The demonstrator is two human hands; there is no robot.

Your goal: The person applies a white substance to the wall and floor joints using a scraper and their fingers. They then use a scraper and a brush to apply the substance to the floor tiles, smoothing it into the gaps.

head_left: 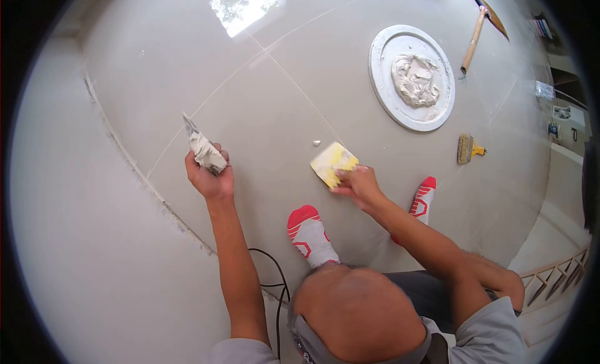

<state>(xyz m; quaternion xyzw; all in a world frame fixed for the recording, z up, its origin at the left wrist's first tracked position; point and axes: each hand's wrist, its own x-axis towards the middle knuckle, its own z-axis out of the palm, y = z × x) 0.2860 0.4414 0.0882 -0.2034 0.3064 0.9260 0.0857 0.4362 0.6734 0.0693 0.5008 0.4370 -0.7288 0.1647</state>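
Note:
My left hand (214, 181) is closed around a putty knife (189, 124) with a thick heap of white putty (205, 151) on it, near the wall. The knife's handle is hidden by my palm and the putty. A flat yellow scraper (333, 162), smeared with white, is gripped by my right hand (361, 184). It is over the pale tiled floor in front of my feet. Just beyond the scraper lies a small whitish lump (316, 142).
A round white lid (380, 82) holding a mound of putty (415, 80) lies at right. Near it are a paintbrush (465, 149) and a wooden-handled tool (475, 39). The white wall (94, 239) runs along the left. A black cable (278, 264) is beside my leg.

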